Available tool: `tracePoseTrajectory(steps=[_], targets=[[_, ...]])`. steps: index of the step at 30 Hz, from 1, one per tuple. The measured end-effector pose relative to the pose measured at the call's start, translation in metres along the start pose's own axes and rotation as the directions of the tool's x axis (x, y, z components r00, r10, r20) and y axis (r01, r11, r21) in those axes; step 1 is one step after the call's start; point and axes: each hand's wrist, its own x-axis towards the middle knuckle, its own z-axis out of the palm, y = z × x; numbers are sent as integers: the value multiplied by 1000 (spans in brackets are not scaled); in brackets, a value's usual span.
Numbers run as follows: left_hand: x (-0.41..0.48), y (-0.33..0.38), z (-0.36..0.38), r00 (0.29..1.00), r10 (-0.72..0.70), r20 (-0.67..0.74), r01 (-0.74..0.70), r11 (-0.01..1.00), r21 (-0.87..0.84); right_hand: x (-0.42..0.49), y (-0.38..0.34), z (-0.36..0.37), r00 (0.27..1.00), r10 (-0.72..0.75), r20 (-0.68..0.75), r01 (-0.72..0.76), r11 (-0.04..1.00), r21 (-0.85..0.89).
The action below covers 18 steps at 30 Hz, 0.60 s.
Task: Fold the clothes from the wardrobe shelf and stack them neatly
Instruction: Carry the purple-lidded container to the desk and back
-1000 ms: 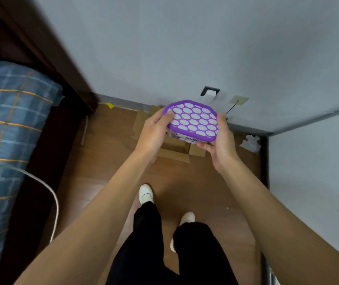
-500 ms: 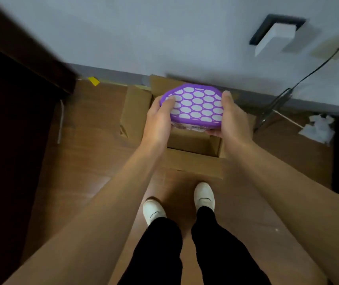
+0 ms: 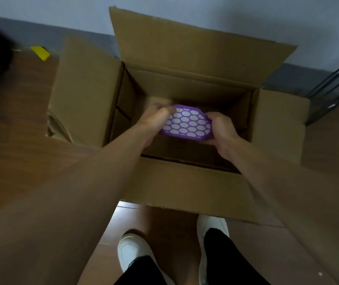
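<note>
Lowering purple perforated-lid container (image 3: 187, 124) into open cardboard box (image 3: 185, 182); left hand (image 3: 154, 122), right hand (image 3: 221, 128) both grasping its edges. Side step, no clothes visible. Next: set down, let go.

Both hands (image 3: 187, 125) gripping purple perforated container (image 3: 187, 123), inside open cardboard box (image 3: 185, 182), wooden floor (image 3: 20, 124)

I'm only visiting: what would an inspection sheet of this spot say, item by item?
Surface: wooden floor, an open cardboard box standing on it.
Job's things: nothing seen.
Clutter: purple container with white-dotted lid, down inside the box; yellow scrap on the floor.
Hands: left hand and right hand grip the container's opposite sides.
Cables: black cables on the right.
Surroundings: grey wall; white shoes.
</note>
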Motion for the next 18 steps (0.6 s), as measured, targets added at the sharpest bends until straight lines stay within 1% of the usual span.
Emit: tracePoseTrajectory(steps=[2, 4, 6, 9, 11, 13, 16, 18], targets=[[13, -6, 3, 998, -68, 15, 67, 996, 58, 13, 5, 2, 999, 37, 31, -37, 999, -3], [23, -10, 4, 995, -101, 10, 100, 990, 97, 19, 7, 5, 996, 61, 65, -59, 998, -36], [31, -15, 2, 992, -123, -1, 122, 989, 80, 23, 9, 8, 994, 69, 79, -63, 995, -72], [33, -16, 1, 991, -132, 20, 130, 989, 65, 21, 8, 6, 994, 84, 72, -80, 995, -67], [24, -12, 0, 997, -82, -1, 82, 989, 121, 9, 3, 5, 997, 66, 46, -59, 988, -143], [5, -3, -4, 997, 17, -71, -4, 985, 172, -13, -8, 1, 1000, -16, -2, 15, 977, -211], [-46, 21, -15, 980, 142, -136, -129, 986, 104, -63, -40, -6, 989, -140, -55, 125, 967, -223], [-97, 45, -30, 973, 193, -124, -188, 981, 46, -107, -74, -11, 977, -196, -78, 173, 957, -233]])
